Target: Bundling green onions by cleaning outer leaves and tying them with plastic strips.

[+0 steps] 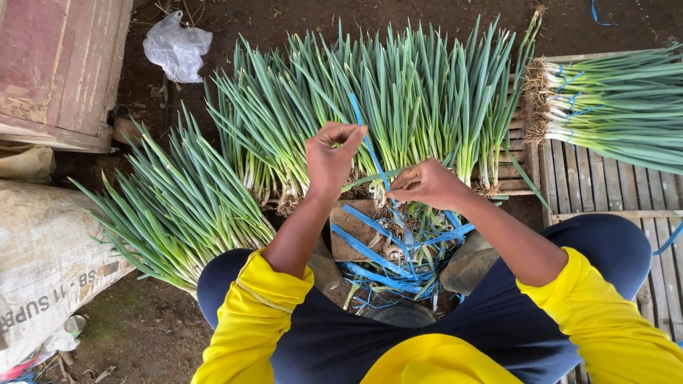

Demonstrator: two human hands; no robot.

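The left hand [331, 160] is closed, pinching a blue strap [366, 142] that runs taut down to the right hand [427, 185], which is closed too, pinching its lower part. Just beyond both hands lie green onions [384, 92], roots toward the person. More onions [178, 206] lie left of the left hand. Loose straps [384, 274] are heaped below the hands.

A thin blue strip [370, 153] runs taut and slanted across the onions [398, 92], green-leaved, white-stemmed, roots down, fanned upright; loose blue strips [384, 274] lie tangled just below them.
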